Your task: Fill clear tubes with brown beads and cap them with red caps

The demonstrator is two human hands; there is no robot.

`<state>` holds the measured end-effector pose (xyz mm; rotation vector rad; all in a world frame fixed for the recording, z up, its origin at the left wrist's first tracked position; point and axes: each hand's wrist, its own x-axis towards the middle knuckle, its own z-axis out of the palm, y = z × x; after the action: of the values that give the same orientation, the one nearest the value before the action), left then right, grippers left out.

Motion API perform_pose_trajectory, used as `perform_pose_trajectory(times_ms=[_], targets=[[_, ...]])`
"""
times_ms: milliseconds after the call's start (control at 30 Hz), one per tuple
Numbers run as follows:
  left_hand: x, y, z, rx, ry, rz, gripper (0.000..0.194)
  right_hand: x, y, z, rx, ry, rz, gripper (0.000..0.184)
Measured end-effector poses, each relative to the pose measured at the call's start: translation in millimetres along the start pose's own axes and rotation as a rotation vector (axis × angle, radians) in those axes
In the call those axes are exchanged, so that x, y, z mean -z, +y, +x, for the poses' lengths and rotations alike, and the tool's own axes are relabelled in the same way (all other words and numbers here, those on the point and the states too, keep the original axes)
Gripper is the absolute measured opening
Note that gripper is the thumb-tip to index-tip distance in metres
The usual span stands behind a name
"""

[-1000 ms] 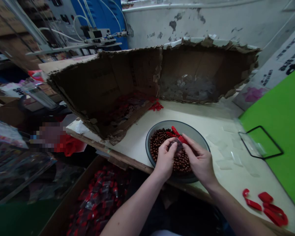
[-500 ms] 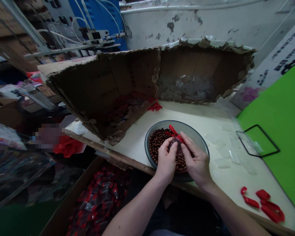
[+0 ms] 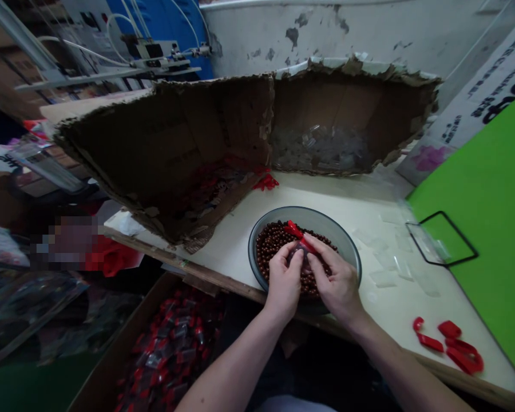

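The left grip [image 3: 284, 280] and right grip [image 3: 337, 280] pinch a small, soft, likely slippery clear plastic bag [image 3: 301, 254] between them, best held by the red plastic strip [image 3: 299, 233] just beyond them, above round brown beads [image 3: 273, 247] in a grey bowl [image 3: 309, 210].

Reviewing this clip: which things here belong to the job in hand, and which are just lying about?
Job in hand: left hand, right hand, small clear bag, red plastic strip, brown beads, grey bowl.

Lying about: red plastic pieces, clear plastic sleeves, torn cardboard box, green board.
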<state>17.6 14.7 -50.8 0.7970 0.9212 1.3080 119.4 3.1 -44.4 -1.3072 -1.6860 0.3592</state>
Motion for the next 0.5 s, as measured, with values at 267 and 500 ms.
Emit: perform_pose_trajectory(times_ms=[267,500], targets=[[10.9,18,9,0.173,-0.118,-0.222,0.031,6,8,6,-0.282,-0.161,0.498,0.039],[6.6,24,7,0.18,-0.081,-0.192,0.034,12,11,9,-0.213,-0.142,0.413,0.037]])
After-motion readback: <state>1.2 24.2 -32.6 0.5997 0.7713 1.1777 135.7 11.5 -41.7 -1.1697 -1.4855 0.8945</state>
